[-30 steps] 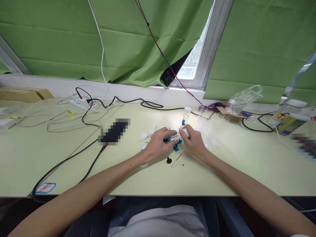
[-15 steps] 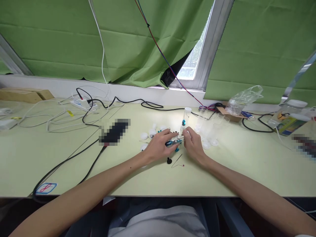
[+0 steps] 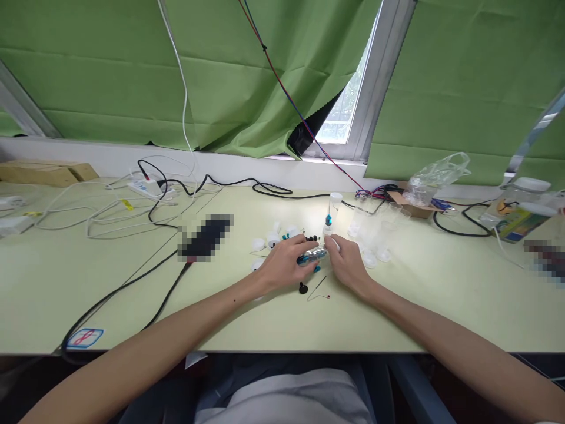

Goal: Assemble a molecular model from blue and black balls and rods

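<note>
My left hand [image 3: 285, 264] grips a small clear tube [image 3: 312, 255] with blue pieces inside, held lying sideways just above the pale green table [image 3: 397, 306]. My right hand [image 3: 348, 264] pinches a white cap at the tube's right end, fingers closed. Beneath the hands lie a black push pin [image 3: 302, 288], a thin needle with a red head [image 3: 318, 288] and a few blue pins [image 3: 316, 269]. White caps [image 3: 258, 242] lie to the left. An upright clear tube with a blue pin [image 3: 330, 215] stands just beyond the hands.
Several empty clear tubes [image 3: 375, 232] stand right of the hands. Black and white cables [image 3: 145, 206] and a power strip [image 3: 148, 186] cover the left. A plastic bag [image 3: 435, 174] and a jar [image 3: 518, 209] are at the far right. Green curtains [image 3: 110, 76] hang behind.
My right hand has moved left with the white cap and now meets the tube's end. My left hand shifted the tube slightly; both hands sit closer together.
</note>
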`<move>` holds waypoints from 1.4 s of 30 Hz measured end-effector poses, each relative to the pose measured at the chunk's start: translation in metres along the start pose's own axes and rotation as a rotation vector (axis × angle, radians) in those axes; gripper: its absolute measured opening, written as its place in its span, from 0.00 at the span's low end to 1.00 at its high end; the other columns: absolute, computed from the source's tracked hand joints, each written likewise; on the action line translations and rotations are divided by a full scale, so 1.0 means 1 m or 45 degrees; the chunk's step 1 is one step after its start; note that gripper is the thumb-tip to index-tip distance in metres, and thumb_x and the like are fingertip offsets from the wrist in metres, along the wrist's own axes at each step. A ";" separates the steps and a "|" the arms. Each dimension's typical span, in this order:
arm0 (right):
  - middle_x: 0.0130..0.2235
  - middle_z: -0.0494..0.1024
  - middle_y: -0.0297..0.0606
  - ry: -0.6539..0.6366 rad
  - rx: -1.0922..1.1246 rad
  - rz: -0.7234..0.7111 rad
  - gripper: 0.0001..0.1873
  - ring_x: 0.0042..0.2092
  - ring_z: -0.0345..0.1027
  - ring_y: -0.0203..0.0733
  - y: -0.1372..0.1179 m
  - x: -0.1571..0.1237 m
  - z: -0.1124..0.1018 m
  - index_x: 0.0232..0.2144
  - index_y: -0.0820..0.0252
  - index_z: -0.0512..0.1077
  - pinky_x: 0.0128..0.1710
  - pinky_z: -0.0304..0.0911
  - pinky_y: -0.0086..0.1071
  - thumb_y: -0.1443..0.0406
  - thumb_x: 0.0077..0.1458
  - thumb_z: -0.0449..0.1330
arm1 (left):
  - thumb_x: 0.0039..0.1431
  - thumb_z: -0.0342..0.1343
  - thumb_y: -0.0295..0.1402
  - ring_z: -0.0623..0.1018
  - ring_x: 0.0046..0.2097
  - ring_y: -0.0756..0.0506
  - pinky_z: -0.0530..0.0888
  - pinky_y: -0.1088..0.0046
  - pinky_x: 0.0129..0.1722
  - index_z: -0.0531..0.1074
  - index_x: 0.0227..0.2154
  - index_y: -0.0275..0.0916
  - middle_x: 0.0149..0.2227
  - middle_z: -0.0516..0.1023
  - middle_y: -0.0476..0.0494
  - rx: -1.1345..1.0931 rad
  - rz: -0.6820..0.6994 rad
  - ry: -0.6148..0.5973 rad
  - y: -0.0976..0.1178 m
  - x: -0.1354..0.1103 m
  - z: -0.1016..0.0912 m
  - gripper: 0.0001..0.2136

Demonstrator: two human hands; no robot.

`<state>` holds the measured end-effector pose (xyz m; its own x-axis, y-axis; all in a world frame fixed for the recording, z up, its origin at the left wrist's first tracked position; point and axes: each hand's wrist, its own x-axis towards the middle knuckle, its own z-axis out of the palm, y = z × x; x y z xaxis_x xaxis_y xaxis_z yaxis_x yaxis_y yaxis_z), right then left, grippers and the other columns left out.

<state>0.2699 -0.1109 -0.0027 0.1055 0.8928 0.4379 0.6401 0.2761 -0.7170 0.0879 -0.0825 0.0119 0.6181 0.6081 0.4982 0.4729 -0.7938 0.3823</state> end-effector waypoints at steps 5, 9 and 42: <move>0.24 0.63 0.31 -0.008 0.091 0.036 0.18 0.28 0.55 0.39 -0.003 -0.001 0.000 0.23 0.57 0.60 0.30 0.50 0.33 0.58 0.65 0.47 | 0.58 0.57 0.35 0.71 0.31 0.49 0.66 0.72 0.30 0.75 0.50 0.42 0.36 0.73 0.46 0.003 -0.004 -0.004 -0.001 0.000 0.001 0.16; 0.26 0.64 0.30 -0.015 0.172 0.032 0.15 0.31 0.56 0.38 -0.005 -0.001 0.000 0.25 0.57 0.60 0.31 0.50 0.32 0.62 0.64 0.46 | 0.58 0.57 0.34 0.71 0.31 0.49 0.67 0.72 0.30 0.76 0.49 0.42 0.36 0.73 0.46 -0.014 -0.013 -0.007 -0.001 0.000 0.002 0.16; 0.22 0.57 0.28 0.197 0.269 0.004 0.16 0.26 0.51 0.36 -0.005 -0.002 0.016 0.22 0.56 0.55 0.27 0.46 0.33 0.63 0.63 0.44 | 0.56 0.58 0.30 0.68 0.30 0.50 0.64 0.73 0.30 0.78 0.43 0.37 0.30 0.69 0.48 -0.096 0.032 0.076 0.003 0.000 0.003 0.12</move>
<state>0.2545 -0.1084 -0.0084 0.2327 0.8333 0.5014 0.4680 0.3560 -0.8089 0.0911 -0.0845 0.0110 0.5891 0.5891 0.5531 0.4078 -0.8077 0.4258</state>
